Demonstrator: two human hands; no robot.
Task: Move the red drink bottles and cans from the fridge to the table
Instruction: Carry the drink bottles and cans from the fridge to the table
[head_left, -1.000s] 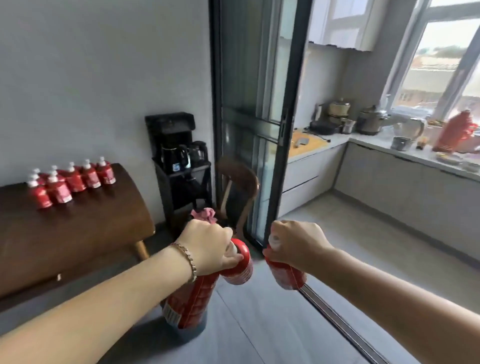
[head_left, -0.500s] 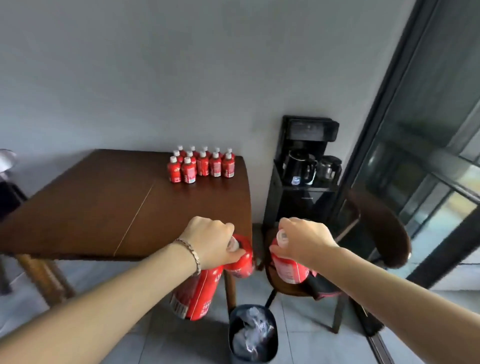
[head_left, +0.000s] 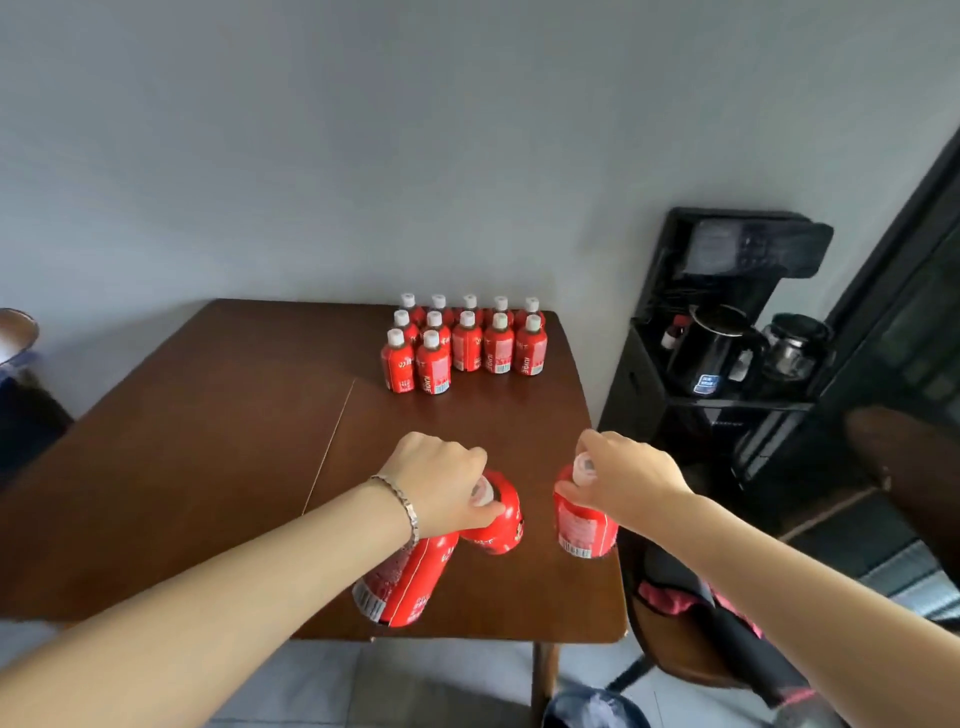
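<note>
Head view: twelve bottles (head_left: 465, 345) parked at bench (head_left: 208, 441) far-right corner; my left hand (head_left: 436, 478) grips two more, right hand (head_left: 623, 478) one, unplaced.

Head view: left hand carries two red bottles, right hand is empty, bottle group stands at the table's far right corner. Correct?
One error: the right hand is not empty. It grips a red bottle by its top, as the head view shows. The rest holds: the left hand carries a larger bottle and a smaller bottle, and the group stands at the table's far right corner.
</note>
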